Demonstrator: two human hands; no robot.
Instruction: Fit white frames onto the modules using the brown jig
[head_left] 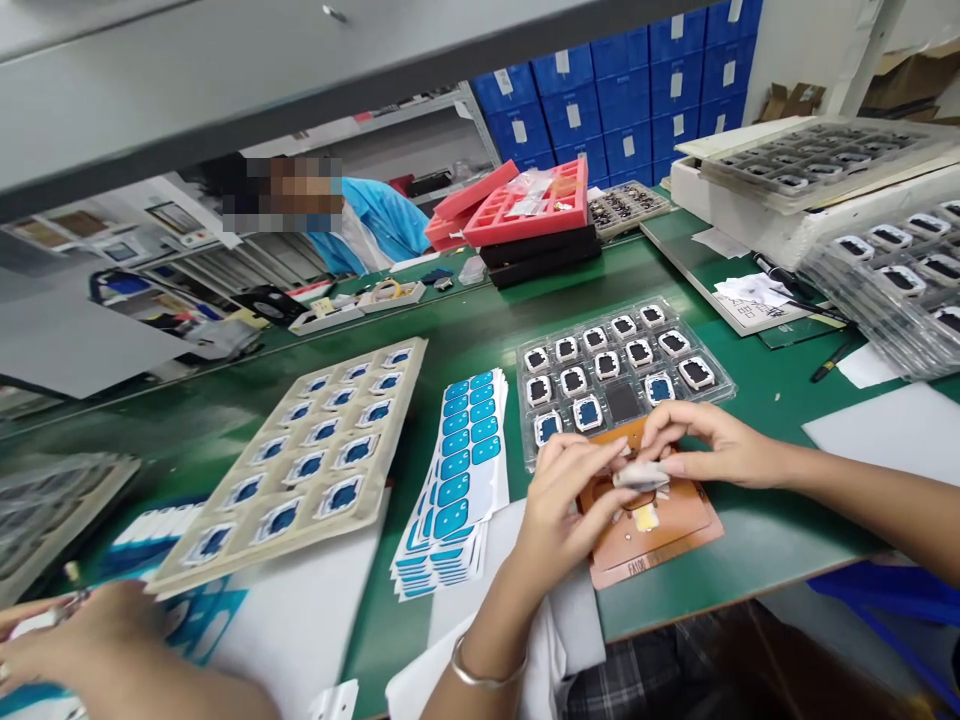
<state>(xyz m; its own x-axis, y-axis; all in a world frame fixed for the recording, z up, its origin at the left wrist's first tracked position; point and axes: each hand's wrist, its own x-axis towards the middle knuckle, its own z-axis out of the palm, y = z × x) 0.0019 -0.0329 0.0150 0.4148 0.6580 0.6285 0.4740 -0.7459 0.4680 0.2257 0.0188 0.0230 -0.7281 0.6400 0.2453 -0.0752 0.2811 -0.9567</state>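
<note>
My left hand, with a metal bangle at the wrist, has its thumb and fingers around one end of a small whitish piece. My right hand pinches the other end; the piece is blurred and partly covered by fingers. Both hands are over an orange fixture plate, marked with writing along its near edge. Just behind them lies a clear plastic tray of white-rimmed frames with dark or blue middles. Left of my left hand stands a stack of white sheets with blue stickers.
A beige tray of blue-centred parts lies to the left. At lower left, a co-worker's hands work. Another person in a blue jacket sits across the green table. Red foam trays and stacked clear trays stand behind and right.
</note>
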